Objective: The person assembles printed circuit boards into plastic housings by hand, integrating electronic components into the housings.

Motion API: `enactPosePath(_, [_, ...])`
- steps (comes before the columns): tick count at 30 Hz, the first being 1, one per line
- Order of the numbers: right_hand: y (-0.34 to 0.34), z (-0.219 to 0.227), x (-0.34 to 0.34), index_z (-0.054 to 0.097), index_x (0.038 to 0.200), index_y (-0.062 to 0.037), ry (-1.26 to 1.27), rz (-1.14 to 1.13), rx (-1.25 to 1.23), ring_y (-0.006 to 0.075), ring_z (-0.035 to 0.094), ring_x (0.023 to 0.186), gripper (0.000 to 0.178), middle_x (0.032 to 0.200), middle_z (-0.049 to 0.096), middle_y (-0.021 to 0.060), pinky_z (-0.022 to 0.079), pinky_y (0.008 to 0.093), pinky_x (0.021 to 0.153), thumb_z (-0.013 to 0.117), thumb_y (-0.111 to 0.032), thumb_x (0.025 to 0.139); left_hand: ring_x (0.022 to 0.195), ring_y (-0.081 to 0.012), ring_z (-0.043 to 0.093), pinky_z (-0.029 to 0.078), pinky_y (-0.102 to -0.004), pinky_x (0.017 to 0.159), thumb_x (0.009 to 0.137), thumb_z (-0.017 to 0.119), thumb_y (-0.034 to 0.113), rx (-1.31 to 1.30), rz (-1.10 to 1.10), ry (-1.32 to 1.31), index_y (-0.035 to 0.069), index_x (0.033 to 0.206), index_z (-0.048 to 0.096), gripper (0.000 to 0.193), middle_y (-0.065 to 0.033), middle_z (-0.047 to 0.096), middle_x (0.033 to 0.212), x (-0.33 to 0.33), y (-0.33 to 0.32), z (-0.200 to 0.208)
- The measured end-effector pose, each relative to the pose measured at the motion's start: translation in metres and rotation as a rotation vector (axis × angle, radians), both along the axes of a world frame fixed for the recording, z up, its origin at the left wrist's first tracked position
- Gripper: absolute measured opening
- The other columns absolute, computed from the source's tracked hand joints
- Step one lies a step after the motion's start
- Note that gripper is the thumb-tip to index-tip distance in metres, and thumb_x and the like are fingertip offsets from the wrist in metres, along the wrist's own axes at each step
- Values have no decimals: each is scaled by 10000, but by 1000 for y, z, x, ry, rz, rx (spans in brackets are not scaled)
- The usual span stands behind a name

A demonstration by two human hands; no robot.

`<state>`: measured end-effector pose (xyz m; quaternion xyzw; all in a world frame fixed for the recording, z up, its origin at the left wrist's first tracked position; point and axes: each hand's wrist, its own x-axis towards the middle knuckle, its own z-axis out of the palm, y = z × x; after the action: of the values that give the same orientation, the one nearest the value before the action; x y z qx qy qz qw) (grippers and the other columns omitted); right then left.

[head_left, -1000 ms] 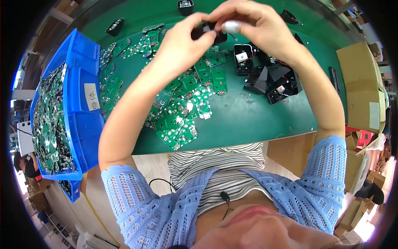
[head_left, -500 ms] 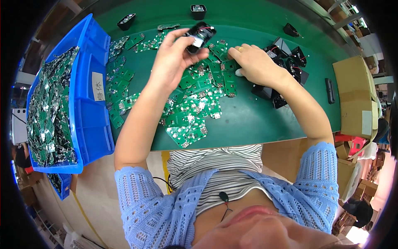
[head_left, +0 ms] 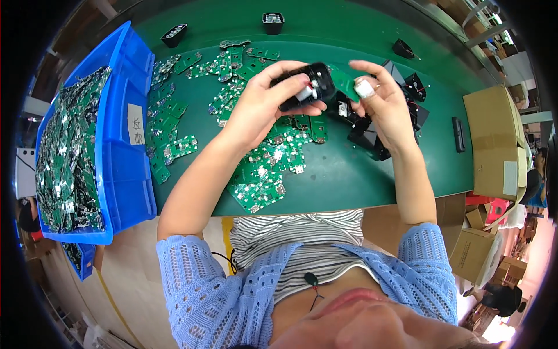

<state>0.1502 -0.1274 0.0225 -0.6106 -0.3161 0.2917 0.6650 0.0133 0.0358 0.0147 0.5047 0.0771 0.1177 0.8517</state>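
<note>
Over the middle of the table, my left hand (head_left: 260, 100) grips a black plastic housing (head_left: 321, 79), its open side up and a bit of red wire and white parts showing inside. Close to its right, my right hand (head_left: 385, 109) pinches a green circuit board (head_left: 344, 84) between thumb and fingers. A white covering (head_left: 364, 88) wraps the thumb tip of that hand. The board's near end reaches toward the housing; whether they touch cannot be made out. Loose green circuit boards (head_left: 268, 168) lie spread below and left of my hands.
A blue bin (head_left: 125, 174) full of boards stands at the left. Several black housings (head_left: 372, 139) with wires are heaped right of my hands. Other housings (head_left: 273, 23) stand along the back. A black bar-shaped object (head_left: 459, 135) and a cardboard box (head_left: 494, 139) are at the right.
My right hand has lifted a circuit board from the pile and moved up and right. My left hand has brought the housing down and right, closer to it.
</note>
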Motion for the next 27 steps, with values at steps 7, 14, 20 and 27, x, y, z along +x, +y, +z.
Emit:
enactPosePath(7, [-1, -18, -8, 465, 1014, -24, 653, 302, 55, 77, 442, 562, 167, 737, 523, 51, 332, 178, 474, 528, -122, 893, 1030, -175, 531, 477, -296, 848, 852, 561, 82, 360, -25, -202, 33, 1038, 598, 196, -95, 549, 1120, 4, -12, -8])
enactPosePath(14, [-3, -8, -19, 493, 1014, -9, 554, 193, 16, 153, 599, 697, 175, 816, 601, 114, 463, 222, 498, 485, -158, 922, 905, -117, 563, 453, -259, 833, 850, 592, 102, -19, 104, 54, 14, 1011, 610, 184, -48, 601, 981, 0, -15, -7])
enactPosePath(20, [-6, -19, -15, 536, 965, 4, 55, 55, -32, 102, 568, 628, 132, 757, 595, 75, 455, 213, 505, 519, -111, 902, 844, -193, 619, 544, -313, 736, 880, 540, 103, 122, 139, 50, -31, 1108, 521, 265, -118, 602, 960, 2, -22, -7])
enactPosePath(27, [-19, -2, -33, 550, 933, -9, -328, 16, 127, 63, 525, 611, 89, 779, 585, 48, 418, 185, 524, 532, -83, 888, 724, -203, 638, 565, -298, 626, 890, 521, 162, -131, 112, 184, -20, 1014, 505, 221, -121, 599, 878, 1, -20, 3])
